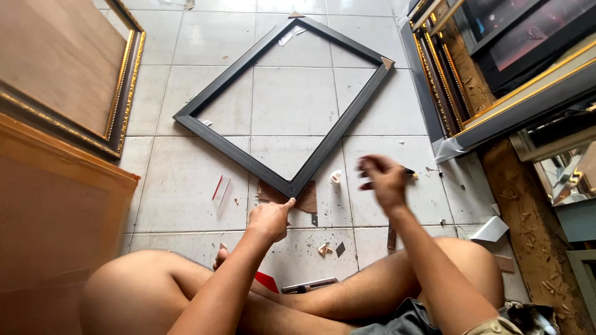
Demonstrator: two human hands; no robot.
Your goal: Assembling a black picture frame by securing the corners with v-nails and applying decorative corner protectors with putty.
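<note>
A dark rectangular picture frame (230,75) lies flat on the tiled floor, turned like a diamond. Its near corner sits on a brown cardboard piece (306,201). My left hand (270,219) is at that near corner, its forefinger touching the frame's edge, and holds nothing that I can see. My right hand (383,180) hovers to the right of the corner, blurred, with fingers curled around a small dark tool (408,170) whose tip shows beyond the hand. I sit cross-legged, knees low in view.
Gold-trimmed frames lean at the left (121,80) and stack at the right (447,80). A brown board (56,211) stands at the left. On the floor lie a flat metal tool (308,286), a red piece (267,281), a small tape roll (336,177) and scraps.
</note>
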